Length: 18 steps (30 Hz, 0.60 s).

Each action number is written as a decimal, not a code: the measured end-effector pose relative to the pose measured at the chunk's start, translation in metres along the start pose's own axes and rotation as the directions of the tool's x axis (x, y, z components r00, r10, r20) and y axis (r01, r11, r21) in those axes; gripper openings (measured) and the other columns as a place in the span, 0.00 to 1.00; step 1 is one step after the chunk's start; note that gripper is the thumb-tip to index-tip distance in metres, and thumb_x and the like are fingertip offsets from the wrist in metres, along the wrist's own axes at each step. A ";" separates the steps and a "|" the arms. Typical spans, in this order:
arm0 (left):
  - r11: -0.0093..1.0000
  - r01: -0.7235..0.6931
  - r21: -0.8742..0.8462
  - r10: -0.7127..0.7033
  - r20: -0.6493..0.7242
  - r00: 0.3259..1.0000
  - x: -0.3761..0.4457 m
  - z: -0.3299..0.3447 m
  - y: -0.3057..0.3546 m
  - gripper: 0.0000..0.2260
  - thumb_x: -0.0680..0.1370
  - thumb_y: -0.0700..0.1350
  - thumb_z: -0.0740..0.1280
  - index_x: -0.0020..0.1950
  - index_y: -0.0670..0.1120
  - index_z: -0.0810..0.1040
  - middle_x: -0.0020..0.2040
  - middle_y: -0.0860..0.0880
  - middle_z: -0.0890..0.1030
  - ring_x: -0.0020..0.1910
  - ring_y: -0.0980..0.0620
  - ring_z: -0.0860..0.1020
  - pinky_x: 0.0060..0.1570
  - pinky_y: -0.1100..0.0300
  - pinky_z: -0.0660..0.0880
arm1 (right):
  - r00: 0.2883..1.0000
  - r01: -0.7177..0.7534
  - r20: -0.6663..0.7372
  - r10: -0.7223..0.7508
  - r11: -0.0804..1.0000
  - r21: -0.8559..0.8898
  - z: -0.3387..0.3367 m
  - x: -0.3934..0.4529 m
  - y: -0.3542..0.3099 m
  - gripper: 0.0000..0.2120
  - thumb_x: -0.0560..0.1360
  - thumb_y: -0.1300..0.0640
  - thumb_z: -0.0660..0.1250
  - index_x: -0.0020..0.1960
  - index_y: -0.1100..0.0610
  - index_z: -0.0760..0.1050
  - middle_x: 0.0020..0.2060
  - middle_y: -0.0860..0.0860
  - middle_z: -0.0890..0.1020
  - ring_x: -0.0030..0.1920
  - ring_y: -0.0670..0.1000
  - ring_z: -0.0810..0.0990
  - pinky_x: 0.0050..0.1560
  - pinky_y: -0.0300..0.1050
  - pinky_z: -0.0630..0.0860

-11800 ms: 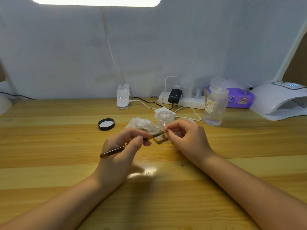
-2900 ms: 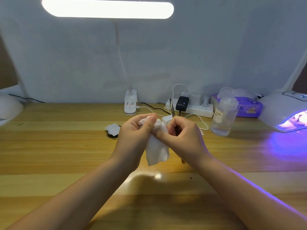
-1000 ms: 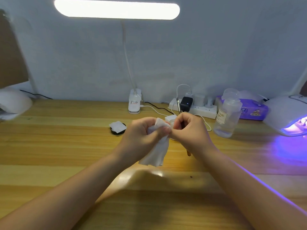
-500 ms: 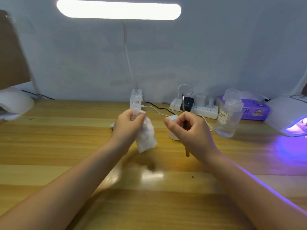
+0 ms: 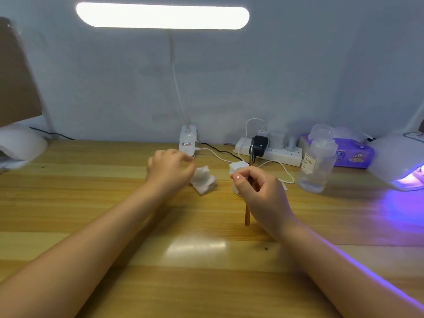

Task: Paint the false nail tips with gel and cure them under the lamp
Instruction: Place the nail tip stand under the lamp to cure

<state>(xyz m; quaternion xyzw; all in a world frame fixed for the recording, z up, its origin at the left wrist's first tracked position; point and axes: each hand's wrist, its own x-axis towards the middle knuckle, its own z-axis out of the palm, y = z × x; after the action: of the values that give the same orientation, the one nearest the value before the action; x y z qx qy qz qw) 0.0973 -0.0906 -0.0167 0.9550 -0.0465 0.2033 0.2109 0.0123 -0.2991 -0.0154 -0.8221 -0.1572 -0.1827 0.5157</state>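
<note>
My right hand (image 5: 261, 193) grips a thin gel brush (image 5: 247, 214) upright, its wooden end down and its dark tip up near the charger. My left hand (image 5: 169, 168) hovers with loose fingers just left of a crumpled white wipe (image 5: 203, 180) lying on the desk; it is blurred. A small white gel jar (image 5: 236, 167) stands partly hidden behind my right hand. The white curing lamp (image 5: 399, 161) at the far right glows violet inside; what lies in it cannot be made out.
A clear liquid bottle (image 5: 316, 166) stands right of my right hand. A power strip (image 5: 270, 152) with cables, a purple tissue pack (image 5: 353, 154) and the desk lamp's base (image 5: 188, 143) line the back. Another white object (image 5: 20, 143) sits at far left.
My left hand has let go of the white wipe, which now lies on the desk, and moved back-left. My right hand still holds the brush and has barely moved.
</note>
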 end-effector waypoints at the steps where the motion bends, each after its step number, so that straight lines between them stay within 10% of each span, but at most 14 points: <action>1: 0.992 0.024 0.122 -0.021 -0.024 0.999 0.000 -0.006 -0.009 0.16 0.74 0.58 0.65 0.60 0.56 0.79 0.65 0.50 0.76 0.66 0.44 0.66 0.62 0.51 0.60 | 1.000 0.002 0.000 -0.002 1.000 -0.002 0.001 -0.001 0.001 0.08 0.78 0.52 0.64 0.45 0.54 0.79 0.34 0.56 0.79 0.36 0.54 0.76 0.38 0.56 0.73; 7: 0.855 -0.042 0.516 -0.021 0.117 0.993 -0.012 -0.017 -0.032 0.15 0.74 0.64 0.63 0.50 0.56 0.81 0.52 0.53 0.78 0.57 0.46 0.68 0.53 0.51 0.60 | 0.999 0.030 0.024 -0.029 0.999 -0.022 0.008 -0.005 0.004 0.07 0.78 0.51 0.64 0.44 0.50 0.78 0.30 0.50 0.76 0.31 0.48 0.72 0.34 0.53 0.72; 18: 0.931 0.161 0.327 -0.191 0.059 0.980 0.001 -0.026 -0.040 0.18 0.77 0.57 0.65 0.28 0.54 0.75 0.30 0.56 0.76 0.45 0.47 0.74 0.54 0.52 0.63 | 0.999 0.038 0.029 -0.036 0.998 -0.052 0.010 -0.006 0.006 0.13 0.75 0.44 0.60 0.42 0.51 0.77 0.30 0.48 0.76 0.33 0.48 0.73 0.35 0.53 0.73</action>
<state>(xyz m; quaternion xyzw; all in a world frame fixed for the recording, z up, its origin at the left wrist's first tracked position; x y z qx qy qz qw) 0.0956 -0.0432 -0.0099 0.9851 0.0635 0.1451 0.0677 0.0107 -0.2932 -0.0264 -0.8350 -0.1747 -0.1846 0.4880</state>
